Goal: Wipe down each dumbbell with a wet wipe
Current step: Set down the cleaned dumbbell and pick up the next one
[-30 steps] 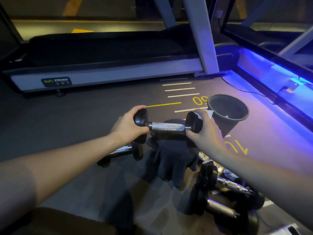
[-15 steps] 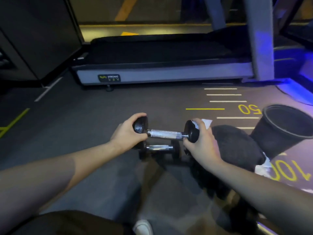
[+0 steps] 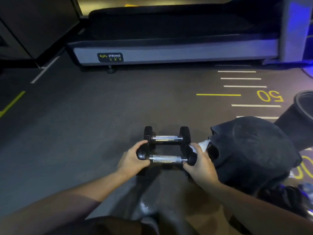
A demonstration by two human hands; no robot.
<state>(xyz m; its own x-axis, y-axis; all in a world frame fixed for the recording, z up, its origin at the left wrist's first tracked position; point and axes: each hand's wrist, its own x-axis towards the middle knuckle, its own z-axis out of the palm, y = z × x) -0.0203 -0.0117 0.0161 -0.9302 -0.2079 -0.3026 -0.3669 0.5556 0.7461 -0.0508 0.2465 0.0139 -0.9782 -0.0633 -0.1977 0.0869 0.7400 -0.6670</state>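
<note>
Above the floor (image 3: 84, 133), both hands grip the heavy, rigid dumbbell (image 3: 166, 159) by its rubber heads: left hand (image 3: 133, 161) one end, right hand (image 3: 201, 164) the other with the wet wipe (image 3: 203, 144).

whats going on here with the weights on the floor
A person is holding a small dumbbell low over the gym floor, the left hand on one end and the right hand on the other. The right hand also pinches a white wipe. A second dumbbell lies just beyond it, next to a dark cloth heap.
</note>
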